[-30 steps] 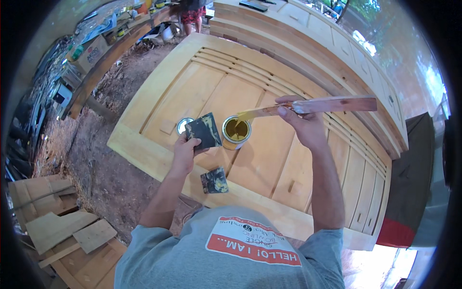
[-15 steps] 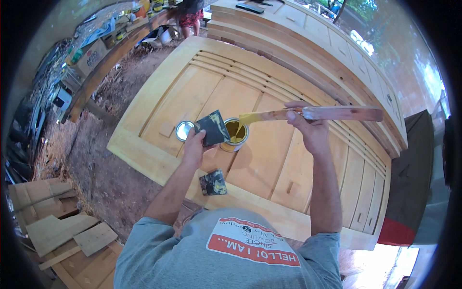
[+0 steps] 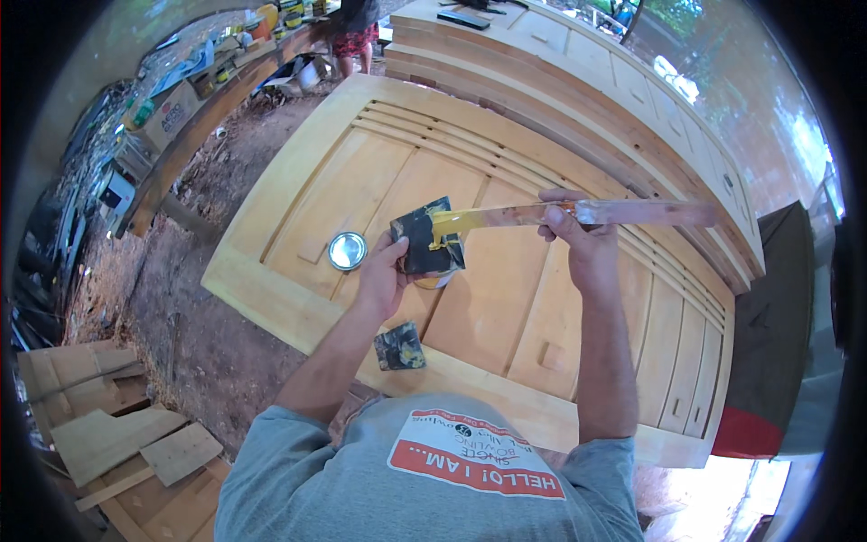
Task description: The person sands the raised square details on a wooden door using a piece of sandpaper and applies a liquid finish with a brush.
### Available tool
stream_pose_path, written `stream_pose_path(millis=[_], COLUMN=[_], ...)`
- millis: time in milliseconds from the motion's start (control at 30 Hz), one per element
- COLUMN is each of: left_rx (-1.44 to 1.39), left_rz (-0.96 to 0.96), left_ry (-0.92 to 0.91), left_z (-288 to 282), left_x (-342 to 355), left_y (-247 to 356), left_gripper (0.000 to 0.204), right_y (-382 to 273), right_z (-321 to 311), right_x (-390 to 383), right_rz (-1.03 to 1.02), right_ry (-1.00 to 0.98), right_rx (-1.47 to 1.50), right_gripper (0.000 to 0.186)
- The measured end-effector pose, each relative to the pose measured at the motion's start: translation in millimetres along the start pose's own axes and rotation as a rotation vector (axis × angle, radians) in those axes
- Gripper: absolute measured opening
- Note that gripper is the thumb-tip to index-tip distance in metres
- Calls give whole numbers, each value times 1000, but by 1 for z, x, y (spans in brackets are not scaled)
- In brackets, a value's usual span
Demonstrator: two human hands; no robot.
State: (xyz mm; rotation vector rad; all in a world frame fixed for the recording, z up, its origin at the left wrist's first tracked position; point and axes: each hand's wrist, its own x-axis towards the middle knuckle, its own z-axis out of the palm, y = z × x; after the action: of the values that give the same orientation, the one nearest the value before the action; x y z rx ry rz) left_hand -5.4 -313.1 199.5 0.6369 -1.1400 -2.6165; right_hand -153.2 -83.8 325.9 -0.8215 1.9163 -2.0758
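Observation:
My left hand [image 3: 386, 275] is closed on a dark square plate [image 3: 420, 248] smeared with filler, held over a can [image 3: 436, 282] that it mostly hides. My right hand [image 3: 575, 237] grips a long wooden stick [image 3: 646, 213]; its yellow-coated end rests on the plate, with yellow paste where they meet. To the left a silver lid [image 3: 347, 250] lies on a pale wooden door [image 3: 488, 325] with recessed panels and grooved slats. A second smeared dark square [image 3: 399, 346] lies on the door near its front edge.
Behind stand stacked wooden doors [image 3: 587, 72]. A cluttered bench [image 3: 181, 144] runs along the left, with a person's legs [image 3: 355, 50] near its far end. Loose boards [image 3: 117, 443] lie at lower left. A dark covered object [image 3: 768, 334] stands at right, beside the door.
My left hand has moved right with the plate, covering the can's opening. The stick's yellow end has gone from above the can onto the plate, leaving yellow paste on it.

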Motion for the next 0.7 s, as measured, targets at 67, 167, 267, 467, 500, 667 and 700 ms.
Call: stream_pose_path(millis=[67, 167, 267, 467, 500, 667, 700], left_rx=[-44, -66, -91, -95, -95, -51, -51], left_rz=[18, 68, 90, 127, 130, 152, 151], left_ry=[-38, -124, -109, -119, -117, -77, -75], left_z=[2, -3, 4, 15, 15, 13, 13], left_x=[-5, -11, -19, -35, -35, -37, -38], left_y=[5, 10, 15, 25, 26, 28, 29], left_gripper=[37, 38, 39, 39, 39, 38, 38], right_y=[12, 31, 43, 65, 66, 65, 57], right_z=[-1, -1, -1, -11, -11, -7, -5], right_x=[-3, -10, -16, -24, -26, -32, -32], right_rz=[6, 49, 154, 163, 170, 218, 237], right_ry=[14, 36, 71, 13, -47, -68, -83], right_rx=[29, 215, 358, 483, 532, 628, 674], right_gripper=[34, 31, 30, 32, 32, 34, 33])
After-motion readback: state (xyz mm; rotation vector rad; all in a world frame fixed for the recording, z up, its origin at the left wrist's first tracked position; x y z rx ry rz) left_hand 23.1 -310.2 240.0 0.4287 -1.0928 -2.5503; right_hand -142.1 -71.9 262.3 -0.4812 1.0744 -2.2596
